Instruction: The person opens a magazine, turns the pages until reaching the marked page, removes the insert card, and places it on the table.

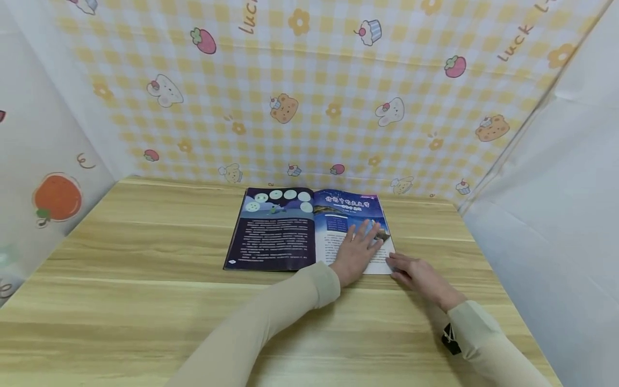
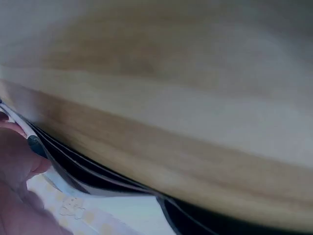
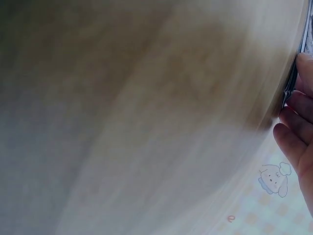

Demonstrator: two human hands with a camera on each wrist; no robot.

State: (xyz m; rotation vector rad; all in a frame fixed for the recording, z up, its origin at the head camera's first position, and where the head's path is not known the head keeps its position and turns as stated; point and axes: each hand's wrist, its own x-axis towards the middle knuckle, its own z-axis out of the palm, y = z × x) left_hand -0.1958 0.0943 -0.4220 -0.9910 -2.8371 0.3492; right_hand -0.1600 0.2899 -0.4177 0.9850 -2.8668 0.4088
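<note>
An open magazine (image 1: pixel 276 242) lies on the wooden table, with a dark left page and a blue and white right page. My left hand (image 1: pixel 355 255) rests on the lower part of the right page, its fingers spread. At that page's lower right corner, my right hand (image 1: pixel 423 277) touches the edge with its fingertips, the thumb lying a little lower. The left wrist view shows the layered edges of the magazine (image 2: pixel 93 178) beside my hand. In the right wrist view, the fingers (image 3: pixel 293 139) meet the magazine's thin dark edge (image 3: pixel 290 88).
The wooden table (image 1: pixel 145 312) reaches back to a yellow checked cloth (image 1: pixel 333 80) hanging behind it. White cloth (image 1: pixel 556 188) hangs at the right side and printed cloth (image 1: pixel 38 123) at the left. A black tag-like object (image 1: pixel 451 339) is at the right sleeve cuff.
</note>
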